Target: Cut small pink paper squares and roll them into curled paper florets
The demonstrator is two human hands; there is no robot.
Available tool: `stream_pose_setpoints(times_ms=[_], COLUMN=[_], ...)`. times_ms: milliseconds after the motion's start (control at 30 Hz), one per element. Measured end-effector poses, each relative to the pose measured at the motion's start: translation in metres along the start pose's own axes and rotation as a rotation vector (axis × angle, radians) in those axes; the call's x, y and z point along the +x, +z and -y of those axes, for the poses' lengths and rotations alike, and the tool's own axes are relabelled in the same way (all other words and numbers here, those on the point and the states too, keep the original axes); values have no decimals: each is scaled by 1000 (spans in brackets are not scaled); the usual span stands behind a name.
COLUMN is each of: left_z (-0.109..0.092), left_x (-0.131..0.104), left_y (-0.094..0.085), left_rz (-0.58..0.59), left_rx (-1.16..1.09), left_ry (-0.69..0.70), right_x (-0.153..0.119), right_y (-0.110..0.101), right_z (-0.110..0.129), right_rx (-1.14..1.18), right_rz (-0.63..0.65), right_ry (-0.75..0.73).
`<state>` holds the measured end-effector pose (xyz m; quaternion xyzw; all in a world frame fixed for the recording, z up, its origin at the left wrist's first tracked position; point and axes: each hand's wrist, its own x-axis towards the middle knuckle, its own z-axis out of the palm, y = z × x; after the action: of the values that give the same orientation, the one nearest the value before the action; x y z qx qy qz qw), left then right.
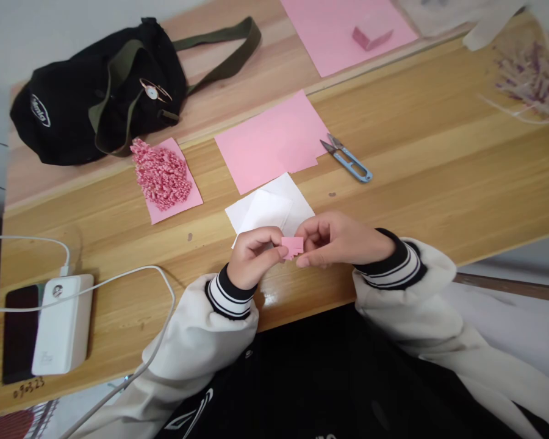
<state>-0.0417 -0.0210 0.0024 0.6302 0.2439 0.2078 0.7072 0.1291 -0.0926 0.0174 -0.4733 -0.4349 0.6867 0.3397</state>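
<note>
Between my two hands, near the table's front edge, is a small piece of pink paper (292, 244) with a notched lower edge. My left hand (257, 256) pinches its left side between thumb and fingers. At its right side, my right hand (326, 239) has thumb and fingertips closed on the paper's edge. White paper sheets (274, 204) lie just beyond my hands, partly covered by them. Farther back rests a larger pink sheet (269, 140) with a stepped cut corner. Blue-handled thread snips (348, 160) lie beside it with blades apart.
To the left, a heap of pink curled pieces (162, 177) sits on pink paper. Behind it lies a black bag (100, 91) with a watch on it. A white power bank (63, 323) with cables is at front left. Pink paper (329, 36) and a bundle of thin strips (535, 79) are at the back.
</note>
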Motion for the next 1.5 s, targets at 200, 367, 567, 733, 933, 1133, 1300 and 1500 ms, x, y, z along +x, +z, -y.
stream_pose_setpoints(times_ms=[200,367,567,733,933,1133,1300,1500], left_z=[0,0,-1,-2,-3,0,3,3], left_x=[0,1,0,0,2,2,5,3], left_y=[0,1,1,0,1,-1,-7,-6], left_rz=[-26,-42,-45,-10,13,-108,-415,-513], left_rx=[-8,20,101,92,62,70,368,1017], left_ry=[2,29,44,28,37,67,114,179], right_x=[-1,-1,-1,0,-1,-2,-3,-3], right_y=[1,2,1,1,1,1,3,3], right_z=[3,3,3,2,0,2,1,1], right_rx=[1,10,-1,-16,19,50,96,121], right_rz=[-22,-27,-39,-40,-38,-20,-27,-13], right_ry=[-5,-6,-2,0,-14,-43,-53,-52])
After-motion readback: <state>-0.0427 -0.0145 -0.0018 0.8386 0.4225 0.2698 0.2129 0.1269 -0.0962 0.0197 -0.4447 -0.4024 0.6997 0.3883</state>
